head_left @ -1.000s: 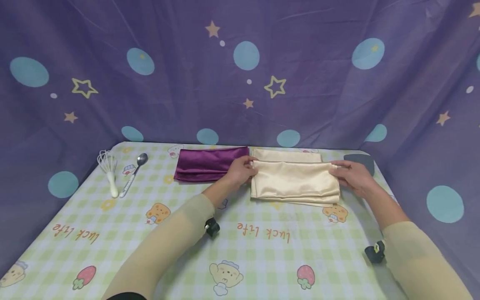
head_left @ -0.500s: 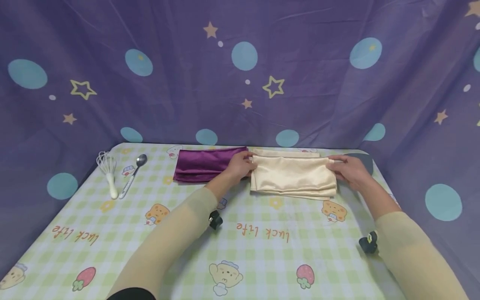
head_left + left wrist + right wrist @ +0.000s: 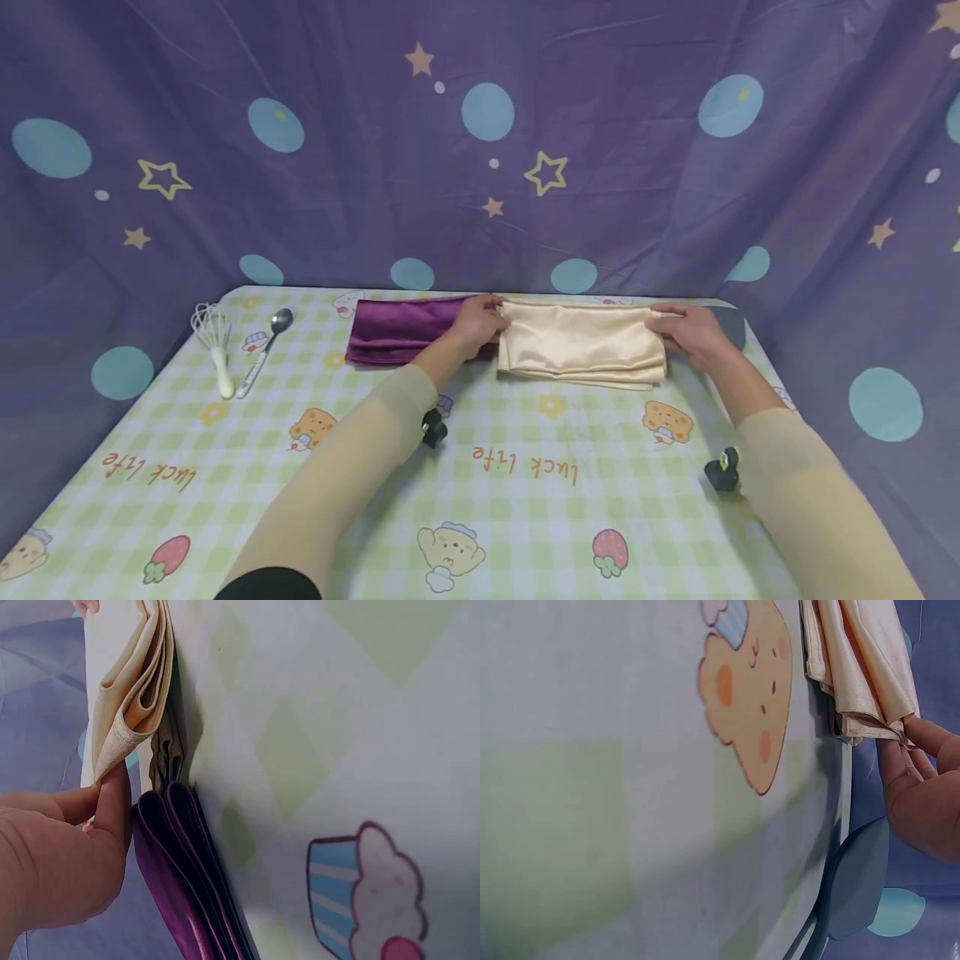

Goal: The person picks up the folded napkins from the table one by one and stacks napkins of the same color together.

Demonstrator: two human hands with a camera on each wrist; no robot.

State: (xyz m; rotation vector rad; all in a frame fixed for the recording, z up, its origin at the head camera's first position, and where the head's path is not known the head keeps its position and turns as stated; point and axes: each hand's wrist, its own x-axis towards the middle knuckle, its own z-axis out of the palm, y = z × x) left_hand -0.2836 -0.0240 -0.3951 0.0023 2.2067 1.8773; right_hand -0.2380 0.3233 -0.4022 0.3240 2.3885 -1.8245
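Note:
A folded, shiny cream cloth [image 3: 581,343] is held at its two far corners. My left hand [image 3: 477,327] pinches its left corner, thumb and fingers meeting on the fabric in the left wrist view. The right corner is pinched by my right hand [image 3: 692,335], as the right wrist view also shows. Another beige folded cloth [image 3: 168,754] lies beneath, almost wholly covered in the head view. Left of them is a folded purple satin cloth [image 3: 401,331], its right end partly hidden behind my left hand.
A white whisk [image 3: 220,358] and a spoon [image 3: 266,354] with a patterned handle lie at the far left. Beyond my right hand, a grey-blue flat object [image 3: 859,881] sits at the table's back right corner. A purple curtain [image 3: 480,167] hangs behind the checked tablecloth [image 3: 525,517].
Both hands have moved the cream cloth away from me and slightly left, lowering it over the beige one, whose back strip was visible before. The purple cloth, whisk and spoon stay put.

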